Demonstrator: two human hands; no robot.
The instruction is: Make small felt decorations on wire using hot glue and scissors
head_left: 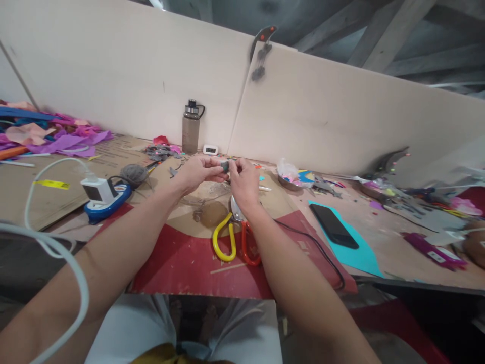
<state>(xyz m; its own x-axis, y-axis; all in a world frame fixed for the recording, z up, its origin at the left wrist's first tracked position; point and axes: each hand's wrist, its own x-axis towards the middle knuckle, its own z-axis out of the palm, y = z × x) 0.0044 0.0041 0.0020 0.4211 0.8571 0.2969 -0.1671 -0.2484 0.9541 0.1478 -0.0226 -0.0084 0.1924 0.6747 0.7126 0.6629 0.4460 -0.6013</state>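
Observation:
Both my hands meet above the worktable, pinching one small grey piece point(225, 165) between their fingertips. My left hand point(199, 173) grips it from the left, my right hand point(244, 183) from the right. Directly below my right wrist lie scissors point(235, 237) with one yellow and one red handle, resting on red card point(182, 263). What the grey piece is made of I cannot tell.
A black phone point(334, 225) lies on teal paper point(359, 255) at right. A water bottle point(190, 127) stands against the board wall. A blue-and-white power strip point(104, 199), white cable point(56, 247), grey yarn ball point(134, 174) and purple paper scraps point(56, 139) fill the left.

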